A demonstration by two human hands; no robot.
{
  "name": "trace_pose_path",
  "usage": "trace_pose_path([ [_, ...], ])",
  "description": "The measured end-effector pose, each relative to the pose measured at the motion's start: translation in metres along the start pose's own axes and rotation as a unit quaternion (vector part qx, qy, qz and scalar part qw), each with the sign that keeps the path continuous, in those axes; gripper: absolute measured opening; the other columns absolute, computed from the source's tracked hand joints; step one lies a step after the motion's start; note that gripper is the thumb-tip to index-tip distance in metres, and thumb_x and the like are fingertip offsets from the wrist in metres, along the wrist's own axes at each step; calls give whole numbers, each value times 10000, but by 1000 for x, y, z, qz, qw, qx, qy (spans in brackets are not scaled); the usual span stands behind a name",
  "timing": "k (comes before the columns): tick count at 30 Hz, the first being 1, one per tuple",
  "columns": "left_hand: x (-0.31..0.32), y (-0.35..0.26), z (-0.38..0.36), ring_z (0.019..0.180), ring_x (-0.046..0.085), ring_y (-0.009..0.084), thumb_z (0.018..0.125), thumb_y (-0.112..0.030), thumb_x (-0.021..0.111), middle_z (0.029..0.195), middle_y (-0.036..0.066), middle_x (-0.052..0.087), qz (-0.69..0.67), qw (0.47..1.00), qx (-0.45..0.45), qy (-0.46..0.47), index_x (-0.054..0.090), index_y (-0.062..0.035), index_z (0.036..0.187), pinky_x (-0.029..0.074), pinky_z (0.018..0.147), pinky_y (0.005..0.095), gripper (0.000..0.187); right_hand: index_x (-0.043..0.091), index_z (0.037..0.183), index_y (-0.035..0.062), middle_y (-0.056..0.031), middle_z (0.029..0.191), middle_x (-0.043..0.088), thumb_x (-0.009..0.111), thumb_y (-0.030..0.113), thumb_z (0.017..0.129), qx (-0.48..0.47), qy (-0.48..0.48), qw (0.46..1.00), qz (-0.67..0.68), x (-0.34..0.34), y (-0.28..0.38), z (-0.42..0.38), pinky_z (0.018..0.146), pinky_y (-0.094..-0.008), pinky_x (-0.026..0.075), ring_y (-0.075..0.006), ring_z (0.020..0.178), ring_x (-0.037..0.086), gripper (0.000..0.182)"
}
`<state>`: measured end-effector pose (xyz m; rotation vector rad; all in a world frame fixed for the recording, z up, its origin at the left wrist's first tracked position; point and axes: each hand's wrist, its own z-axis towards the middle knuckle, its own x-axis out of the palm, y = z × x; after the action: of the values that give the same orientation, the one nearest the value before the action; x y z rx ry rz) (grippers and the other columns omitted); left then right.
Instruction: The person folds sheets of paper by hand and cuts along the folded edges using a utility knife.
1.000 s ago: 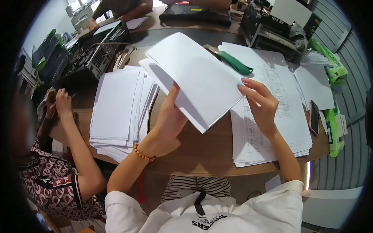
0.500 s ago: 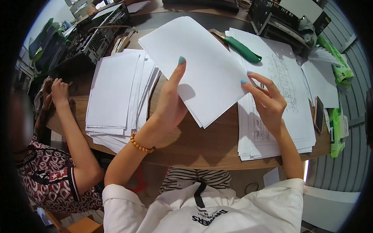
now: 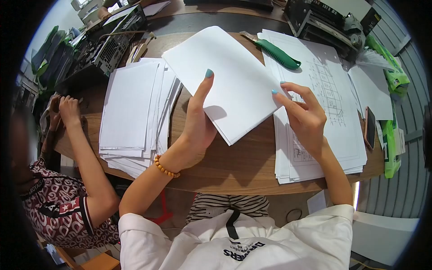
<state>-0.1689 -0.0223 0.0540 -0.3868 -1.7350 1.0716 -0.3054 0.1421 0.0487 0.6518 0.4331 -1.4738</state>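
Folded white sheets (image 3: 229, 76) are held tilted above the wooden desk. My left hand (image 3: 196, 119) grips their lower left edge, thumb on top, the other fingers hidden beneath. At the right corner, my right hand (image 3: 307, 116) pinches the edge between its fingertips. A pile of white papers (image 3: 128, 105) lies to the left. On the right is a stack of printed drawings (image 3: 330, 94), and the green-handled cutter (image 3: 279, 54) rests across its upper left part.
Another person's hands (image 3: 69, 110) rest at the left desk edge (image 3: 216, 180). Opened computer cases (image 3: 108, 49) stand at the upper left, more equipment (image 3: 321, 29) at the upper right. A phone (image 3: 369, 128) and green packaging (image 3: 393, 81) are at the right.
The held sheets' top edge has dropped slightly, and their lower edges now look more closely aligned. My right hand has shifted slightly left with the corner. The piles have not visibly changed.
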Motion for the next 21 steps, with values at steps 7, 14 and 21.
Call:
trace_pose_path([
  [7, 0, 2, -2, 1120, 513, 223, 869, -439, 530, 1185, 130, 499, -12, 1000, -10, -3, 377, -12, 1272, 450, 917, 352, 607, 668, 949, 47, -120, 1018, 582, 634, -99, 706, 2, 7, 1000, 7, 2, 0, -4, 670, -286, 604, -232, 915, 622, 286],
  [14, 2, 4, 0, 1070, 540, 238, 906, -324, 490, 1174, 159, 492, 26, 997, -20, -66, 345, 5, 1272, 472, 877, 353, 513, 674, 913, 62, -113, 1010, 586, 658, -69, 680, -47, 21, 999, -19, 4, -3, -6, 587, -257, 578, -228, 875, 627, 268],
  [21, -24, 5, 16, 1057, 542, 259, 929, -211, 438, 1175, 214, 476, 173, 976, -53, -119, 311, 70, 1246, 474, 876, 388, 443, 517, 1262, 88, -163, 1231, 530, 597, 49, 817, 95, 210, 966, 121, -23, -9, 16, 988, -395, 400, -311, 1148, 508, 454],
])
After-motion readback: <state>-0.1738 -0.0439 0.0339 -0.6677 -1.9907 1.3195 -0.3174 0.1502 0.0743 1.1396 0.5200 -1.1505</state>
